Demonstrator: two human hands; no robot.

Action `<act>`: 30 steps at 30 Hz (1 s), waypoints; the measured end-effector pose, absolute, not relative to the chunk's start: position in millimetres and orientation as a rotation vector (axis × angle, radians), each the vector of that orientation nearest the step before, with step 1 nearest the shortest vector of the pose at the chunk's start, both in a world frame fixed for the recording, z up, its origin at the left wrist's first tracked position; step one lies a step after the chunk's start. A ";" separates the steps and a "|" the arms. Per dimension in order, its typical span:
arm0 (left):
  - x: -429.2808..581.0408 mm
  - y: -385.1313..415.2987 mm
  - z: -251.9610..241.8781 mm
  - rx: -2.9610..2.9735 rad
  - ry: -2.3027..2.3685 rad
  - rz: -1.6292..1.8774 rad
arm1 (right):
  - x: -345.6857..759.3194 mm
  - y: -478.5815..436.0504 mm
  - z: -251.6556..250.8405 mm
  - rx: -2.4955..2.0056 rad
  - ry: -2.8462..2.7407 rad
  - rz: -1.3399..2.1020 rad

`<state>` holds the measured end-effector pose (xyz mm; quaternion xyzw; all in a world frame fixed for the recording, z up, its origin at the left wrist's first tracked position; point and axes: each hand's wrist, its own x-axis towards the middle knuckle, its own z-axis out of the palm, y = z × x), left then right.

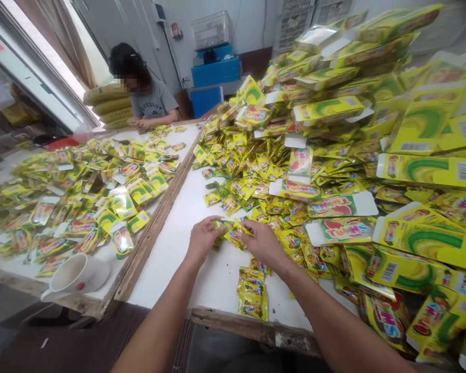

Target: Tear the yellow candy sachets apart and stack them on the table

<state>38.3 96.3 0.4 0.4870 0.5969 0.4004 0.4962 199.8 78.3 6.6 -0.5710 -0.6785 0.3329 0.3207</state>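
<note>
Both hands meet over the white tabletop, at the near edge of a pile of small yellow sachets (pixel 256 160). My left hand (pixel 203 239) pinches a green and yellow sachet (pixel 218 233) between thumb and fingers. My right hand (pixel 259 239) has its fingers closed on another yellow sachet (pixel 235 235) beside it. Just below my right hand, a short row of overlapping sachets (pixel 252 295) lies near the table's front edge. Flat yellow boxes with white flaps (pixel 344 228) rise in a large heap to the right.
A wooden strip (pixel 159 223) divides the white table (pixel 159 274). Left of it are many yellow boxes (pixel 122 202) and a white cup (pixel 75 274) near the front edge. Another person (pixel 151 98) sits at the far side, by stacked sacks (pixel 114 106).
</note>
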 end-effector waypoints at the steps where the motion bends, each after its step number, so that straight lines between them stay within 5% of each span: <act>1: 38.6 92.0 -0.1 1.070 1.374 1.013 | 200.0 79.4 7.5 -1.467 -1.652 0.962; 21: 52.7 80.1 4.6 0.879 1.238 1.237 | 200.9 83.7 12.1 -1.214 -1.226 1.087; 30: 45.1 74.7 4.3 1.047 1.177 1.174 | 199.8 76.6 17.4 -1.332 -1.628 1.139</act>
